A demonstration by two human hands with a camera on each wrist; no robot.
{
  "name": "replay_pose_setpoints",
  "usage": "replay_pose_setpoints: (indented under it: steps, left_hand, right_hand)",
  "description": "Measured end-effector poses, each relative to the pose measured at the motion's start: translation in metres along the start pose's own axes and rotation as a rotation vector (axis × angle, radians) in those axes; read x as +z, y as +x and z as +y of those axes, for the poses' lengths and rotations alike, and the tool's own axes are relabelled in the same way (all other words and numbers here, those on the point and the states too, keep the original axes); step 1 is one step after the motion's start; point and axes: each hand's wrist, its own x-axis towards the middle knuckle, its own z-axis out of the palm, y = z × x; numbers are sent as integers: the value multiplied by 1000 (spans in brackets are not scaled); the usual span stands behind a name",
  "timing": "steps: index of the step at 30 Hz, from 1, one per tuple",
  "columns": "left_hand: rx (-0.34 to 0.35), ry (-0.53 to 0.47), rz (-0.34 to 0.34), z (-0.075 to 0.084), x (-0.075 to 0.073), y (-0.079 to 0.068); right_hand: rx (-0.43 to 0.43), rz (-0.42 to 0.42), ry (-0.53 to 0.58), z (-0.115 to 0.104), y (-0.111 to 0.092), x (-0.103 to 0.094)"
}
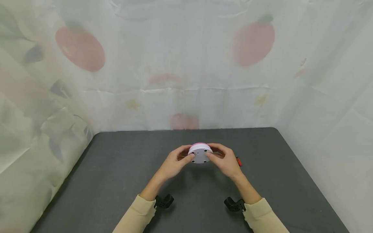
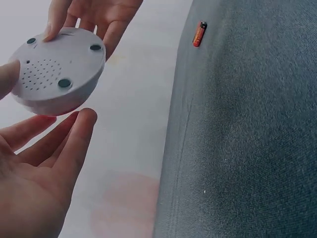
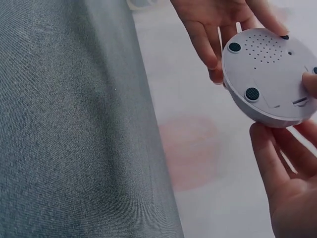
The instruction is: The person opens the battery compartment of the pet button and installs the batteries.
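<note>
Both hands hold up a round white device (image 1: 200, 155) with its underside facing me. A pink edge shows on its far side in the head view. Small speaker holes, dark rubber feet and a battery cover (image 3: 277, 91) mark the underside. My left hand (image 1: 172, 164) grips the left rim, thumb on the flat underside and fingers behind. On the opposite rim, my right hand (image 1: 228, 161) grips it the same way. A red battery (image 2: 199, 34) lies on the table, just beyond the right hand in the head view.
The dark grey table (image 1: 122, 168) spreads under both arms. A pale curtain with fruit prints (image 1: 186, 64) hangs along its back edge, and more sheeting (image 1: 335, 113) hangs at the sides. Black wrist mounts (image 1: 164, 201) project inward from both cuffs.
</note>
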Motion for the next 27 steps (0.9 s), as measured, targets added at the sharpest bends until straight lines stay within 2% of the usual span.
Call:
replay_pose_setpoints:
  steps: [7,10,14,20,27]
  left_hand:
    - [129,22,-2,-3,2,-3]
    - [189,46,-16,-5,4,-3]
    - [215,71,-50,-3,6,-3]
    - [174,42,-119,-5,11,-4]
    - [118,37,-130,-3,17,-3]
  right_hand:
    - [100,27,-85,1,-1,-1]
    - [172,12,-68,0,-1,-1]
    - [274,0,-16,-3,-1,0]
    - [386,-3,70,-3,1,4]
    - [407,-54,107,-1,2,8]
